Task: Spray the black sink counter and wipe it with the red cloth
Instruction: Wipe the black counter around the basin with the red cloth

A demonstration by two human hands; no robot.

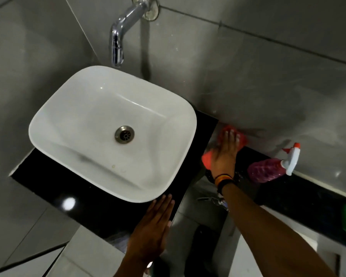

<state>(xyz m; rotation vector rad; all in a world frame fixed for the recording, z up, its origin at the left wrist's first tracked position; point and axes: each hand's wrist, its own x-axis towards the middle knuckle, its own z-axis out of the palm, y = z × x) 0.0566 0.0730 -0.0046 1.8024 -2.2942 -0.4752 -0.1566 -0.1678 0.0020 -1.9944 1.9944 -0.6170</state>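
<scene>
Left hand (151,228) lies flat, fingers spread, bracing on the bench (100,212); right hand (226,154) presses the red cloth (227,129) flat, spray bottle (266,169) parked just beyond.

1. The right hand (226,154) presses flat on the red cloth (231,134) at the desk's (88,206) back edge, against the wall.
2. The spray bottle (268,169) lies just right of it.
3. The left hand (154,226) rests flat on the front edge, beside the white basin (68,108).

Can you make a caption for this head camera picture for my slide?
Right hand presses the red cloth on the black counter; left hand lies flat beside the sink.
</scene>
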